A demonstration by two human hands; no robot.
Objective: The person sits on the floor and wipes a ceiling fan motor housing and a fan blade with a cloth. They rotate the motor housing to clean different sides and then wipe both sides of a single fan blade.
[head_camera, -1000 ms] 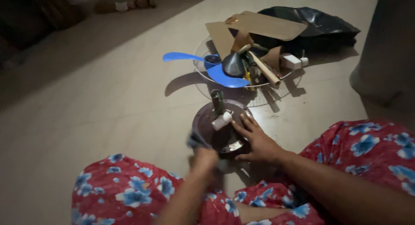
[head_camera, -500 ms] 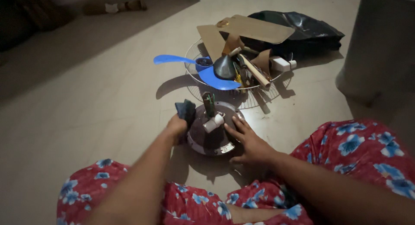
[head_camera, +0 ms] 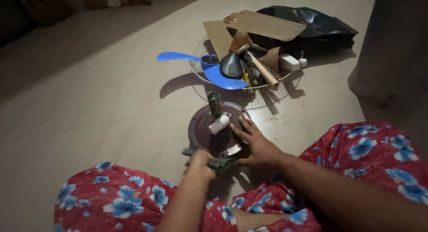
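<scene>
- My left hand (head_camera: 199, 163) is clenched around a dark cloth (head_camera: 217, 164), pressed to the near edge of the round brown fan motor housing (head_camera: 203, 131).
- My right hand (head_camera: 255, 143) lies open, fingers spread flat on the right side of the housing, gripping nothing.
- The housing sits on the tiled floor (head_camera: 98, 102) between my knees, a short shaft (head_camera: 214, 103) standing up from its middle and a white cylinder (head_camera: 219, 123) just beside that.
- Farther off, a wire fan guard (head_camera: 285, 87) holds a blue fan blade (head_camera: 214, 69), a dark cone (head_camera: 232, 65) and cardboard pieces (head_camera: 263, 26).
- A black bag (head_camera: 321, 24) lies behind the guard.
</scene>
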